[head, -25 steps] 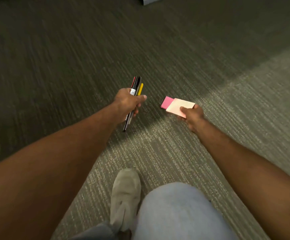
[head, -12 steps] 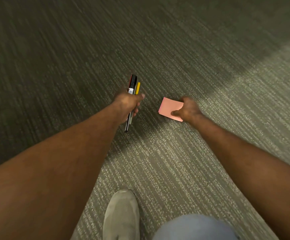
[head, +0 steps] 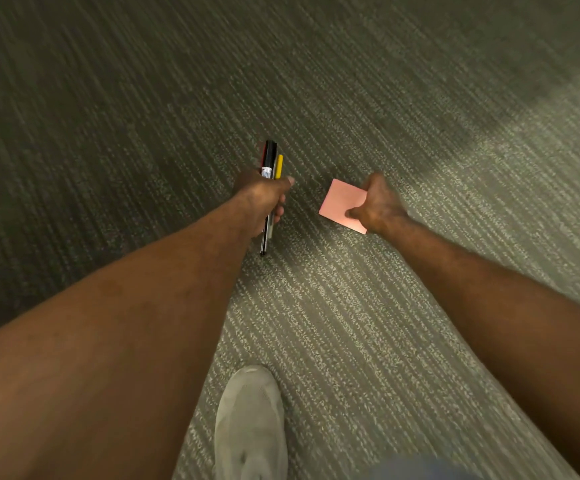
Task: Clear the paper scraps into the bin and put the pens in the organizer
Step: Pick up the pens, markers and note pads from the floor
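My left hand [head: 262,199] grips a bundle of several pens [head: 270,161] upright in its fist; black, red and yellow barrels stick out above the knuckles and thin tips show below. To its right, my right hand [head: 378,206] pinches a pink stack of sticky notes [head: 342,202] by its right edge, thumb on top. Both hands are held out over the carpet at about the same height, a short gap apart. Neither a bin nor an organizer is in view.
Grey-green striped carpet [head: 350,323] fills the view, darker toward the top and left. My pale shoe [head: 250,424] is planted at the bottom centre, with a bit of blue trouser leg [head: 430,469] at the bottom edge.
The view has shifted over the carpet as I step forward. The notes in my right hand have turned so only the pink face shows. The dark object at the top edge is gone.
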`<state>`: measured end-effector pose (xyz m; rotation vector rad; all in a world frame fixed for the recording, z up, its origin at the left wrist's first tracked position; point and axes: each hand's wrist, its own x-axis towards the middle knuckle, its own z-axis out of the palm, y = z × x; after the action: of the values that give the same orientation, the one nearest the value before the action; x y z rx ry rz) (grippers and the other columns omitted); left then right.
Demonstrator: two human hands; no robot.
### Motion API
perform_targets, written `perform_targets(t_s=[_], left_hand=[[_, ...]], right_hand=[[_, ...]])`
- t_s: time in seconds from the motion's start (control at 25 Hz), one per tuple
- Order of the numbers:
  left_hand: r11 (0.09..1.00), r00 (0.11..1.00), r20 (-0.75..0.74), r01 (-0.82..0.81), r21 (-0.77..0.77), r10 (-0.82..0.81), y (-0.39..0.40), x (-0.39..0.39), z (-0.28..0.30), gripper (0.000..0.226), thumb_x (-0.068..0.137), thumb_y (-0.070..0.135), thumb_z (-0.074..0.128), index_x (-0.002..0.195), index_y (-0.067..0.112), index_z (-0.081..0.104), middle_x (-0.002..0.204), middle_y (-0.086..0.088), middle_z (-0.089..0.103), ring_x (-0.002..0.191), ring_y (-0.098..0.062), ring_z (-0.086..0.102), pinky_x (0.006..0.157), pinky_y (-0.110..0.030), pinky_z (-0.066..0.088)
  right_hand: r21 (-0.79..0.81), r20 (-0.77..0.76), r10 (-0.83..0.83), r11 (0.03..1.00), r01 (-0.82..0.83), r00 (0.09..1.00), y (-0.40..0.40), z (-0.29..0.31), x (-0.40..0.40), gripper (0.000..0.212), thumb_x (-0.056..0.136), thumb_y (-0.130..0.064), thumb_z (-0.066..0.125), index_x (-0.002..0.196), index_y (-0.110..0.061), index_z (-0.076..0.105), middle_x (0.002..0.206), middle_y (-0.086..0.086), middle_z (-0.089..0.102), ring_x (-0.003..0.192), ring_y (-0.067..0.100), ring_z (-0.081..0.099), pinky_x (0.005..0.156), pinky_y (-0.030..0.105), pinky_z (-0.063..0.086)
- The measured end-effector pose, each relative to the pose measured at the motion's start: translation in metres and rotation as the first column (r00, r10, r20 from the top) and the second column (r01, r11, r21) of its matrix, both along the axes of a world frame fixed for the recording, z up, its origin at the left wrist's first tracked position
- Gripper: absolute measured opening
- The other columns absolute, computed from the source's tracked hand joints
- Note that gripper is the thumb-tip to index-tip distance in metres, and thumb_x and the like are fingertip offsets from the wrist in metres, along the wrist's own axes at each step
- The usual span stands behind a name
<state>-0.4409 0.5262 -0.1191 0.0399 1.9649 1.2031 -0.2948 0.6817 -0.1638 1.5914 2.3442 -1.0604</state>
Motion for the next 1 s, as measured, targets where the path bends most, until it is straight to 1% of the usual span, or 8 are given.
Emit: perform_targets(t_s=[0.08, 0.12, 0.28, 0.4, 0.56, 0.76, 0.88, 1.0], left_hand=[[0.999, 0.994, 0.100, -0.053, 0.007, 0.052, -0.003, 0.011, 0.014, 0.016, 0.096, 0.021, 0.070, 0.090, 0.011, 0.059, 0.066, -0.002, 0.055, 0.046, -0.014, 0.049, 0.046, -0.026, 0.045], [0.997, 0.986, 0.149, -0.080, -0.002, 0.080, -0.008, 0.017, 0.027, 0.016, 0.096, 0.021, 0.071, 0.089, 0.010, 0.060, 0.065, -0.002, 0.055, 0.047, -0.014, 0.050, 0.048, -0.027, 0.046], [0.990, 0.967, 0.214, -0.133, -0.044, 0.139, -0.034, 0.027, 0.098, 0.017, 0.094, 0.020, 0.073, 0.099, 0.007, 0.062, 0.068, -0.003, 0.058, 0.049, -0.015, 0.052, 0.049, -0.028, 0.049], [0.989, 0.960, 0.240, -0.128, -0.071, 0.141, -0.056, 0.020, 0.175, 0.014, 0.095, 0.017, 0.072, 0.093, 0.009, 0.060, 0.068, -0.004, 0.058, 0.049, -0.015, 0.052, 0.049, -0.028, 0.050], [0.988, 0.956, 0.264, -0.101, -0.116, 0.129, -0.071, 0.000, 0.288, 0.017, 0.095, 0.017, 0.071, 0.104, 0.008, 0.060, 0.072, -0.004, 0.059, 0.050, -0.015, 0.054, 0.046, -0.027, 0.051], [0.994, 0.923, 0.367, -0.099, -0.054, 0.112, -0.088, 0.001, 0.459, 0.013, 0.097, 0.015, 0.067, 0.090, 0.012, 0.057, 0.071, -0.004, 0.057, 0.050, -0.015, 0.057, 0.050, -0.030, 0.054], [0.992, 0.901, 0.418, -0.128, 0.004, 0.114, -0.103, 0.009, 0.573, 0.015, 0.099, 0.014, 0.065, 0.088, 0.013, 0.054, 0.071, -0.005, 0.056, 0.047, -0.015, 0.056, 0.048, -0.029, 0.053], [0.984, 0.889, 0.441, -0.168, 0.067, 0.122, -0.115, 0.012, 0.672, 0.013, 0.099, 0.014, 0.064, 0.091, 0.012, 0.054, 0.069, -0.004, 0.057, 0.047, -0.017, 0.058, 0.049, -0.031, 0.055]], right_hand=[[-0.059, -0.085, -0.024, 0.998, 0.019, 0.996, -0.013, 0.007, 0.012, 0.046, 0.093, -0.007, 0.074, 0.126, -0.015, 0.043, 0.111, 0.008, 0.055, 0.093, 0.028, 0.061, 0.058, 0.036, 0.055], [-0.088, -0.106, -0.019, 0.996, 0.009, 0.994, -0.021, 0.014, 0.018, 0.038, 0.097, -0.006, 0.068, 0.124, -0.015, 0.043, 0.112, 0.010, 0.057, 0.093, 0.030, 0.064, 0.057, 0.037, 0.054], [-0.164, -0.080, 0.000, 0.986, -0.013, 0.997, -0.054, 0.075, 0.048, 0.027, 0.100, -0.002, 0.056, 0.121, -0.013, 0.042, 0.112, 0.015, 0.062, 0.098, 0.032, 0.064, 0.067, 0.033, 0.048], [-0.253, -0.067, -0.073, 0.966, 0.054, 0.995, -0.077, 0.149, 0.063, 0.031, 0.101, -0.002, 0.054, 0.123, -0.016, 0.040, 0.119, 0.016, 0.061, 0.102, 0.033, 0.066, 0.072, 0.043, 0.059], [-0.319, -0.062, -0.203, 0.932, 0.173, 0.977, -0.091, 0.268, 0.057, 0.032, 0.101, -0.001, 0.053, 0.126, -0.016, 0.039, 0.121, 0.014, 0.058, 0.101, 0.032, 0.067, 0.078, 0.051, 0.064], [-0.373, -0.093, -0.365, 0.875, 0.308, 0.926, -0.113, 0.455, 0.037, 0.037, 0.092, 0.006, 0.047, 0.121, -0.015, 0.041, 0.122, 0.018, 0.062, 0.098, 0.033, 0.067, 0.067, 0.045, 0.062], [-0.426, -0.136, -0.453, 0.830, 0.361, 0.881, -0.129, 0.578, 0.021, 0.040, 0.090, 0.007, 0.047, 0.126, -0.010, 0.044, 0.122, 0.017, 0.060, 0.090, 0.025, 0.065, 0.051, 0.032, 0.057], [-0.450, -0.221, -0.510, 0.809, 0.377, 0.831, -0.136, 0.681, 0.014, 0.041, 0.089, 0.007, 0.046, 0.125, -0.012, 0.045, 0.126, 0.017, 0.060, 0.092, 0.023, 0.064, 0.060, 0.035, 0.059]])
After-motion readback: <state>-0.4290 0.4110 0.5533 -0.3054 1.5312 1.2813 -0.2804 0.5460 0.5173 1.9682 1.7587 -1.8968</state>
